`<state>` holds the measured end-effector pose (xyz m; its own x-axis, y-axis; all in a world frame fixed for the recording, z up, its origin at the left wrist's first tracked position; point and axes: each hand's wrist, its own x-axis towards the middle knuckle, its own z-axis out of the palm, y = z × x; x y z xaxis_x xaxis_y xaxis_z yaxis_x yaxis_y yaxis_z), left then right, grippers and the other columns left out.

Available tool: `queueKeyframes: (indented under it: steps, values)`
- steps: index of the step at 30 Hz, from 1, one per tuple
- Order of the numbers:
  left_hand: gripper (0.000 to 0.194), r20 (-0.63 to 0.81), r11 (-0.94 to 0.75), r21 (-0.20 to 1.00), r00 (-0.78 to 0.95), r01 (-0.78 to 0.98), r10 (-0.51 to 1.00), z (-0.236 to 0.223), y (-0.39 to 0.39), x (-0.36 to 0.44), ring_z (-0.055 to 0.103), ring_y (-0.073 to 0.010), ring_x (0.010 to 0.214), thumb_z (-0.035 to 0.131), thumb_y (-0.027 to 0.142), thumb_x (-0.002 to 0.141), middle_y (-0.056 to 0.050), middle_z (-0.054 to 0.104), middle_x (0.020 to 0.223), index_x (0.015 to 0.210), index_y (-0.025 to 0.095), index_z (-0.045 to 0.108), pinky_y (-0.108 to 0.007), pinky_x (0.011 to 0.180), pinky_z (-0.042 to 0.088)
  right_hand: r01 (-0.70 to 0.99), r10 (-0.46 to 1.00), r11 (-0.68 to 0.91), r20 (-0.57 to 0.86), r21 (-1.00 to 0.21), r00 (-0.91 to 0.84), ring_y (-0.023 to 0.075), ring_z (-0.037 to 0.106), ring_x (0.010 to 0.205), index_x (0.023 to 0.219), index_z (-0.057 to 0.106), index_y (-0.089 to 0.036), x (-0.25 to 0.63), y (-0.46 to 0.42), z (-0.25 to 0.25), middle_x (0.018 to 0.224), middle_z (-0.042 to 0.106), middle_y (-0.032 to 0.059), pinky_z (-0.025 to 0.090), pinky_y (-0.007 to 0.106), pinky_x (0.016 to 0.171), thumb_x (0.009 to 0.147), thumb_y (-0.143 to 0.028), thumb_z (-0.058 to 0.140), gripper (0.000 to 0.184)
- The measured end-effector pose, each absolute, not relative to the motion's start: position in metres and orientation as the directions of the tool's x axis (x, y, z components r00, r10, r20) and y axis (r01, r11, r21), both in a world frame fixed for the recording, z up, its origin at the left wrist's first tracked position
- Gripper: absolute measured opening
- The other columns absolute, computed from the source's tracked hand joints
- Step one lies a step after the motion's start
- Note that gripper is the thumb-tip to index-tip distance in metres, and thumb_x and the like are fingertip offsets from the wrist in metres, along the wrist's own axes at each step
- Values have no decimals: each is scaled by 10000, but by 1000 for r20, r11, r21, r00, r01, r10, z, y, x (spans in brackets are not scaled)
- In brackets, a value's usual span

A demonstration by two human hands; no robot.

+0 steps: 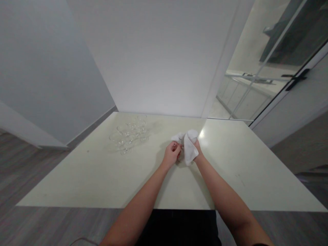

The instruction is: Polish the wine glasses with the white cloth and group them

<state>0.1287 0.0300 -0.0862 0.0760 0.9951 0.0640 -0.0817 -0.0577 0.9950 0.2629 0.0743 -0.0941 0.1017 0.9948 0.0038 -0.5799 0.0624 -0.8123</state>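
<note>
Over the middle of a pale table [230,171], my two hands meet. My right hand [196,147] grips a white cloth [189,145] that drapes over it and bunches toward the left. My left hand [171,154] is closed on a small clear glass [178,150], most of it hidden by the fingers and the cloth. The cloth touches the glass.
A cluster of several clear stemmed glasses [129,135] stands at the table's far left. Beyond the table rises a white wall; to the right, a glass partition [256,78] and a door with a black handle [296,80]. The floor is grey wood.
</note>
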Motion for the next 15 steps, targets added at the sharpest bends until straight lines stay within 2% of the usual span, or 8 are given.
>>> queueKeyframes:
  steps: [3, 5, 7, 10, 13, 15]
  values:
    - [162, 293, -285, 923, 7, 260, 956, -90, 30, 126, 467, -115, 568, 670, 311, 768, 43, 532, 637, 822, 222, 546, -232, 592, 341, -446, 973, 153, 54, -882, 227, 138, 640, 680, 980, 632, -216, 262, 71, -91, 808, 720, -40, 516, 220, 594, 604, -165, 803, 416]
    - [203, 365, -342, 844, 25, 412, 931, -93, 31, 123, 507, -140, 624, 696, 242, 746, 33, 567, 679, 917, 241, 586, -254, 670, 361, -419, 967, 182, 86, -890, 239, 140, 660, 755, 1019, 631, -217, 261, 70, -90, 886, 731, -26, 530, 225, 657, 627, -223, 811, 431]
    - [234, 413, -380, 766, 55, 519, 909, -95, 34, 121, 555, -176, 707, 696, 203, 756, 8, 605, 724, 967, 246, 606, -289, 759, 375, -473, 972, 166, 63, -865, 225, 144, 663, 754, 996, 643, -205, 262, 69, -90, 873, 732, -15, 530, 237, 668, 692, -304, 773, 345]
    - [157, 468, -408, 635, 94, 656, 879, -96, 38, 117, 596, -232, 864, 635, 214, 840, -50, 667, 845, 994, 242, 631, -355, 867, 370, -596, 974, 116, -26, -795, 225, 143, 656, 689, 893, 662, -197, 266, 69, -90, 752, 716, -27, 527, 248, 655, 762, -337, 691, 194]
    - [154, 507, -419, 491, 141, 764, 850, -97, 38, 114, 591, -275, 968, 617, 260, 874, -86, 688, 931, 1025, 240, 646, -424, 945, 360, -633, 997, -32, -71, -774, 37, 147, 674, 738, 870, 682, -187, 274, 69, -89, 794, 738, -15, 537, 259, 718, 753, -308, 680, 168]
    - [176, 531, -430, 399, 178, 809, 828, -97, 37, 113, 586, -286, 1006, 636, 260, 863, -93, 689, 960, 1037, 240, 651, -468, 1020, 335, -558, 986, -154, -91, -815, -139, 158, 677, 739, 872, 692, -179, 281, 70, -90, 803, 744, -3, 537, 266, 709, 718, -308, 714, 202]
